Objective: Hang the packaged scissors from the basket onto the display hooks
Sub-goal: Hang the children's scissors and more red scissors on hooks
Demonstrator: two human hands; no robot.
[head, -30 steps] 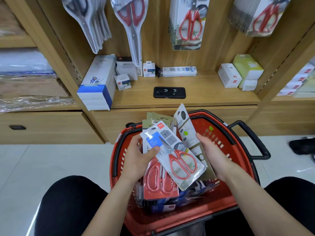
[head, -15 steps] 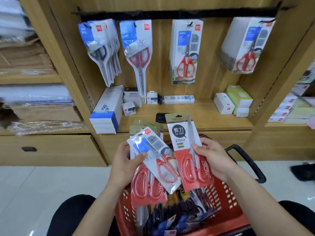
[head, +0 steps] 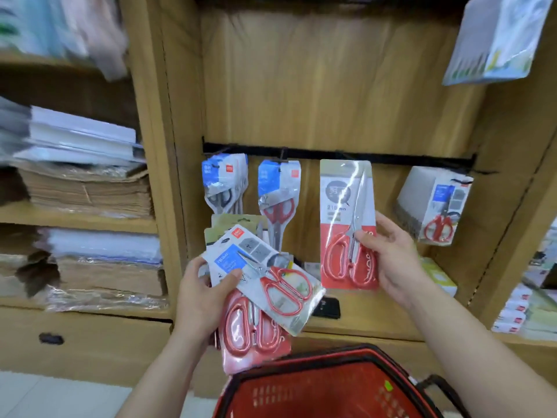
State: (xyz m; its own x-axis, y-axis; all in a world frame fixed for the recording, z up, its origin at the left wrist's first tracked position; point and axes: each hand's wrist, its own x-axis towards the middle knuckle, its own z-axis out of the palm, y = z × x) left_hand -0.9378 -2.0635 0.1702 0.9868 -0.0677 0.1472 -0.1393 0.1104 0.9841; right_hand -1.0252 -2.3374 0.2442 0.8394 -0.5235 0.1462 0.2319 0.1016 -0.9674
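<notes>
Lying blurred to the left of the black hook rail (head: 391, 159), piles of brown and white paper (head: 87, 188) fill the neighbouring shelves. Well below the rail's left end, your left hand (head: 202, 300) grips a fan of scissors packs (head: 262, 282), fingers curled behind and thumb pressed across the top white-and-blue card. From that end of the rail hangs a bundle of grey-handled packs (head: 224, 182), with a red-handled pack (head: 277, 191) just to its right. Under the rail's middle, your right hand (head: 391, 263) pinches a tall tan-and-red pack (head: 343, 206) by its lower right edge and holds it upright. The pack's top sits just beneath the rail, though whether it touches a hook cannot be told. Near the rail's right end a thick stack of packs (head: 437, 203) hangs tilted. Far below the rail's right half is the red basket (head: 301, 369).
</notes>
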